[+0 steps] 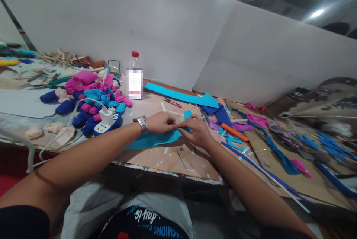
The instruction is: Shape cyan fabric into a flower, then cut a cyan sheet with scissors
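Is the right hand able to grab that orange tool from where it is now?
Probably yes: the orange tool lies uncovered, just to the right of the right hand, with nothing tall between them. That hand seems to be pinching the turquoise strip, though, so it would likely need to let go first.

Red-capped bottle [135, 79], orange tool [234, 132], white plug [106, 116]

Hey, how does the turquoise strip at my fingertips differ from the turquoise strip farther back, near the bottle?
The front strip is held at the fingertips of the left hand and right hand; the back strip lies untouched. The front strip is partly hidden by the left hand; the back strip is mostly in plain view. Both are turquoise and long.
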A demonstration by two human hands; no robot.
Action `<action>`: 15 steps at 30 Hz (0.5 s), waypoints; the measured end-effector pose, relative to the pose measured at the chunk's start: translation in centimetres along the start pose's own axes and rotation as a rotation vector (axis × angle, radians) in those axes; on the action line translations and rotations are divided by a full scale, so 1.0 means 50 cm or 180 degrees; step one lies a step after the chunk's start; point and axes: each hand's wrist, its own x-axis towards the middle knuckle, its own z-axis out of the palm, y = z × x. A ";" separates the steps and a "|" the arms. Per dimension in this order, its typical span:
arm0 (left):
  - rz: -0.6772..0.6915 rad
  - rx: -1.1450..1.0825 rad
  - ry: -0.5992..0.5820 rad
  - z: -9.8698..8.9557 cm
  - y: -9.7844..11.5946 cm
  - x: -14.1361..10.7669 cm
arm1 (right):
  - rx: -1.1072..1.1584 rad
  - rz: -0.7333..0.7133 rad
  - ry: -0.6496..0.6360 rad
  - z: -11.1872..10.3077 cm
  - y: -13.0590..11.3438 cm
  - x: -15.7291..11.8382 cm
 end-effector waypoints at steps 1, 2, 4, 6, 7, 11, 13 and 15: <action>0.0053 0.0106 0.0043 0.000 0.002 -0.001 | 0.0007 0.0018 -0.0031 0.000 0.000 0.000; 0.0111 0.0212 0.0082 0.000 0.004 -0.003 | 0.0009 0.0034 -0.0054 0.000 0.000 0.000; 0.0213 0.0394 0.0138 0.002 0.006 -0.004 | 0.0013 0.0061 -0.0075 0.002 0.002 0.000; 0.0279 0.0537 0.0171 0.004 0.007 -0.004 | 0.0025 0.0104 -0.0067 0.004 0.004 -0.001; 0.0308 0.0605 0.0199 0.005 0.007 -0.004 | 0.0029 0.0127 -0.0062 0.005 0.005 -0.002; 0.0408 0.0893 0.0325 0.010 0.007 -0.005 | 0.0019 0.0198 -0.0023 0.009 0.008 -0.003; 0.0424 0.1014 0.0343 0.011 0.010 -0.006 | 0.0002 0.0226 -0.0038 0.008 0.007 -0.003; 0.0467 0.1105 0.0359 0.012 0.013 -0.007 | -0.0023 0.0258 -0.0095 0.006 0.004 -0.002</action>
